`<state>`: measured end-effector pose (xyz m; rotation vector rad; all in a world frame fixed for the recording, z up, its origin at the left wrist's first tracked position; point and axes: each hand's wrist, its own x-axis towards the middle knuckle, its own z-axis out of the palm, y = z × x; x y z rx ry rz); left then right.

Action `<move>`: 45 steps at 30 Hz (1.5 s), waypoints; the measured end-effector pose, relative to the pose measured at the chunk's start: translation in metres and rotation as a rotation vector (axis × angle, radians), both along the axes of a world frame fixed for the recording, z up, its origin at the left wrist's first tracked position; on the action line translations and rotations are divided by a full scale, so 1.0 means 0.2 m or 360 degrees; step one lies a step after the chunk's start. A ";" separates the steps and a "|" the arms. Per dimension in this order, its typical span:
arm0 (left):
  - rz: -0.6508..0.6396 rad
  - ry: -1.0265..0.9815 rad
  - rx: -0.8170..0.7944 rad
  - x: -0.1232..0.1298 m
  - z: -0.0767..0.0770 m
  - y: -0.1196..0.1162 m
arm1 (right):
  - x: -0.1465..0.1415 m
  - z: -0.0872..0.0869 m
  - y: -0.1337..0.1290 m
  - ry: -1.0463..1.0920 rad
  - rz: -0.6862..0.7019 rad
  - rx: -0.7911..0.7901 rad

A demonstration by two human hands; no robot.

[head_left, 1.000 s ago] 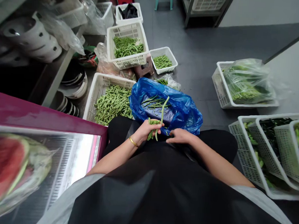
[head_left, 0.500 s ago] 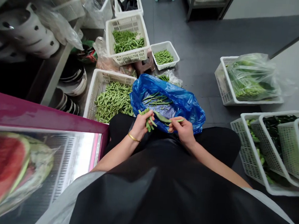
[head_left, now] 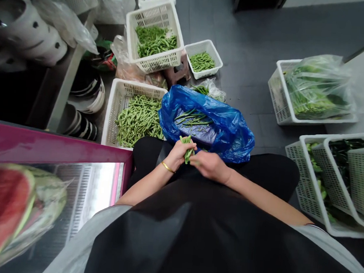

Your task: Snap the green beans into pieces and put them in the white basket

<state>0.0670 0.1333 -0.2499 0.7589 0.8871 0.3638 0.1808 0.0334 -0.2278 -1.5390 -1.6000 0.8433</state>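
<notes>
My left hand [head_left: 178, 155] grips a small bunch of green beans [head_left: 186, 148] above my lap. My right hand [head_left: 210, 165] lies close beside it, its curled fingers reaching the bunch; whether they pinch a bean is hidden. Just beyond my hands, a crumpled blue plastic bag [head_left: 232, 136] rests against my knees, with several long beans [head_left: 193, 118] lying inside it. To its left, a white plastic basket [head_left: 136, 86] holds a heap of cut green beans.
Farther out on the floor stand a white basket of beans [head_left: 153, 15] and a small white tray of beans [head_left: 205, 43]. Bagged greens sit in a basket [head_left: 281, 98] on the right, beside tilted baskets [head_left: 307, 180]. A magenta-edged display case [head_left: 52, 141] with cut watermelon stands at my left.
My right hand has moved in against the bunch, and the long bean it pinched is no longer visible there. The hands are closer together, and the view has tilted slightly.
</notes>
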 end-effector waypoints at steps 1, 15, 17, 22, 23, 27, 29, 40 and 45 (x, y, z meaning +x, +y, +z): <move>0.0063 0.0052 -0.0036 0.01 -0.01 0.00 | -0.02 0.00 0.00 -0.0053 0.0096 -0.0007; -0.0744 -0.0249 -0.0166 -0.05 0.06 -0.06 | 0.16 0.03 -0.05 0.0541 0.0280 -0.0558; -0.0841 -0.0208 -0.0055 -0.05 0.07 -0.05 | 0.19 0.09 -0.07 0.0248 0.0409 -0.0543; -0.0786 -0.0118 -0.0024 -0.05 0.07 -0.03 | 0.15 0.13 -0.06 -0.0898 0.0348 -0.0460; -0.0722 -0.0100 -0.0050 -0.04 0.07 -0.04 | 0.13 0.12 -0.05 -0.1053 0.0269 -0.0503; -0.0546 -0.0034 -0.0258 0.00 0.06 -0.07 | 0.10 0.04 0.03 -0.1314 -0.0240 -0.0668; -0.0441 -0.0068 -0.0421 0.00 0.05 -0.06 | 0.14 0.00 0.06 -0.1289 -0.0251 -0.0798; -0.0192 -0.0329 -0.0873 -0.10 -0.11 0.04 | 0.18 -0.19 0.72 -0.1320 0.0228 -0.0716; -0.0299 -0.0228 -0.0831 -0.09 -0.11 0.01 | 0.11 -0.24 0.88 -0.1336 0.0303 -0.0690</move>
